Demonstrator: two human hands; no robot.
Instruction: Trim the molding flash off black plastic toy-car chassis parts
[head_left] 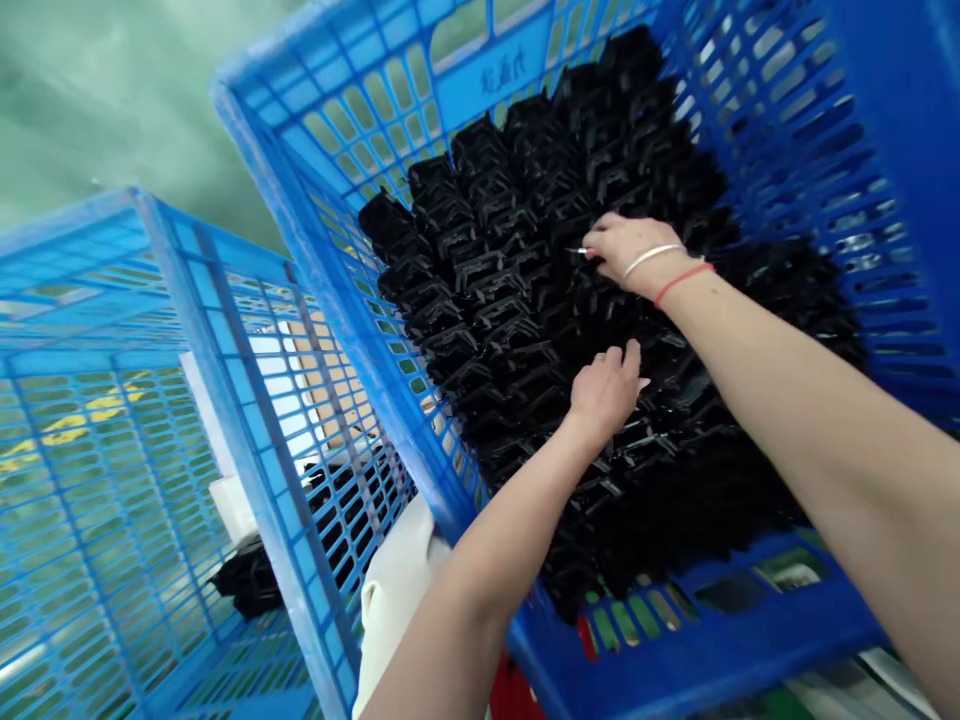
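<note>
The right grip pinches a thin metal-tipped tool above the black parts; whether the left grip, over them too, pinches anything, I cannot tell. A blue crate surrounds both; leftward stands a second crate, beyond it green floor.

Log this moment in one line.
Left hand: over black parts, contact unclear | Right hand: pinching slim tool | Black parts: rows inside blue crate
</note>
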